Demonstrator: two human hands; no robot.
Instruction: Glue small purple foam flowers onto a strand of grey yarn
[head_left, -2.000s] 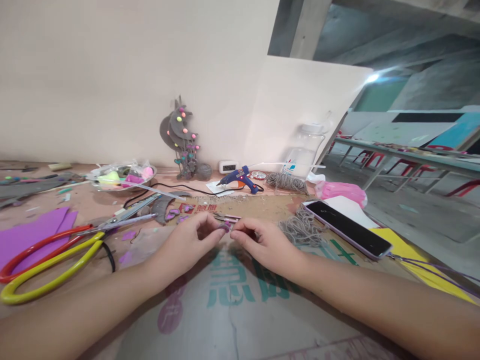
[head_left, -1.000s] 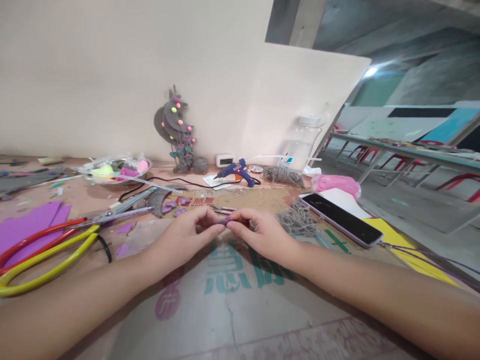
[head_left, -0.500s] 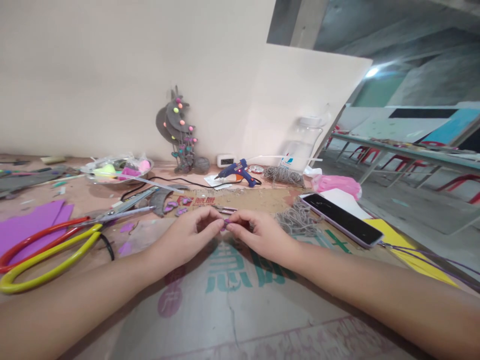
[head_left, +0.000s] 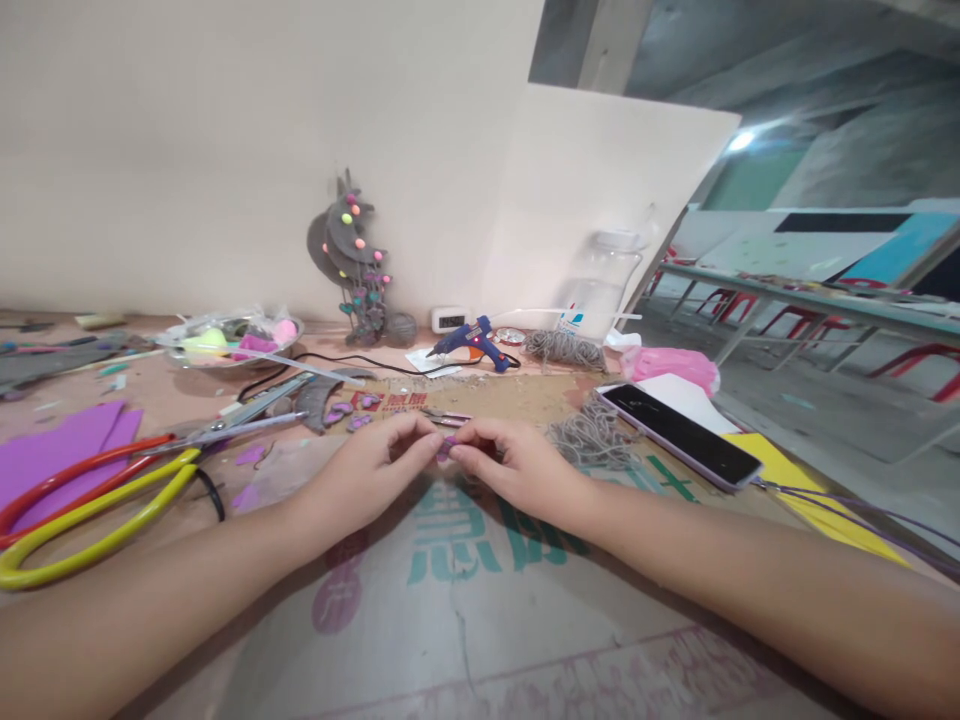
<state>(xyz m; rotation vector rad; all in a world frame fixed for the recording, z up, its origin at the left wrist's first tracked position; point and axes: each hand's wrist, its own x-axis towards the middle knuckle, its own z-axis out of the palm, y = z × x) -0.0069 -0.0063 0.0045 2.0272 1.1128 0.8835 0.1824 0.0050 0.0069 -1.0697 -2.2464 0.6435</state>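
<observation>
Between my two hands is a small purple piece (head_left: pixel 446 448), mostly hidden by the fingertips, its exact kind too small to make out. My left hand (head_left: pixel 386 460) pinches it from the left with thumb and forefinger. From the right, my right hand (head_left: pixel 510 465) pinches the same piece. Just beyond the left hand lie several small purple-and-grey pieces (head_left: pixel 361 422) and a grey felt crescent (head_left: pixel 318 402). Tweezers (head_left: pixel 448 417) rest on the cardboard right behind the fingers. A loose heap of grey yarn (head_left: pixel 592 436) lies to the right of my right hand.
Scissors (head_left: pixel 169 450) with red and yellow handles lie left, by purple sheets (head_left: pixel 67 450). Behind stand a blue glue gun (head_left: pixel 474 343), a bowl of pompoms (head_left: pixel 229 340) and a clear bottle (head_left: pixel 600 285). A phone (head_left: pixel 679 437) lies right. A decorated grey moon hanging (head_left: pixel 352 260) is against the wall.
The purple piece shows slightly more between my fingertips, and the right thumb has shifted a little. The whole view has moved slightly; both hands keep their pinch.
</observation>
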